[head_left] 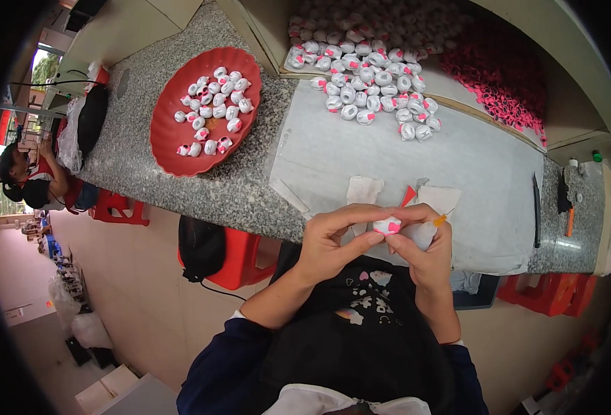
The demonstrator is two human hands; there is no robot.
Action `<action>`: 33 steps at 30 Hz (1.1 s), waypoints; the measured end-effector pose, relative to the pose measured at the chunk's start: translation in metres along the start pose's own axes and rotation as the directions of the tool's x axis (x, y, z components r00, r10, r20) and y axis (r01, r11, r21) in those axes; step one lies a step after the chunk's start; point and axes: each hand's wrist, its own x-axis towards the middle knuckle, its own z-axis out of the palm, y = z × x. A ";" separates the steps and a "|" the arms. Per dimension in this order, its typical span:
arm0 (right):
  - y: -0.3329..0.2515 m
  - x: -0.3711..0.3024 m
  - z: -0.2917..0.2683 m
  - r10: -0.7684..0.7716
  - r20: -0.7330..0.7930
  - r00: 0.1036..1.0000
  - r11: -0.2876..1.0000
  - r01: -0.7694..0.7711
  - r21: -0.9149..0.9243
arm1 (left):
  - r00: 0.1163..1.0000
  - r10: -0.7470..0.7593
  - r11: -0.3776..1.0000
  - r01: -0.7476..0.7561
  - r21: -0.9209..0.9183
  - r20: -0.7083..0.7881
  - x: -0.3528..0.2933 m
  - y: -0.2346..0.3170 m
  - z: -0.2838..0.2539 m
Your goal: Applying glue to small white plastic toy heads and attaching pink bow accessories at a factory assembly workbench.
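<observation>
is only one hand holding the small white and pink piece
No, the left hand and the right hand both have fingers on the small white-and-pink piece.

Workshop: speckled bench (233, 200), heaped white-and-pink parts (374, 86), red stool (247, 259), co-worker (38, 187).

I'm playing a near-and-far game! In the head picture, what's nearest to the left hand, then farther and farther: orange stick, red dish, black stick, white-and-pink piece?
1. White-and-pink piece: in the fingertips of the left hand, at its right side.
2. Red dish: on the counter, to the left.
3. Black stick: over on the right.
4. Orange stick: right of the black stick.
</observation>
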 end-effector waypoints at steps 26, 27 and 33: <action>0.003 -0.007 -0.014 -0.057 -0.146 0.988 0.993 0.072 0.098 | 0.836 0.542 0.151 -0.199 0.968 0.087 0.048 0.050 -0.094; 0.001 -0.010 -0.014 -0.055 -0.144 0.988 0.994 0.069 0.091 | 0.864 0.444 0.162 -0.338 0.927 0.237 0.060 0.038 -0.086; -0.006 -0.028 -0.025 -0.060 -0.088 0.994 0.973 0.078 0.219 | 0.853 0.362 -0.063 -0.380 0.923 0.376 0.111 -0.021 -0.049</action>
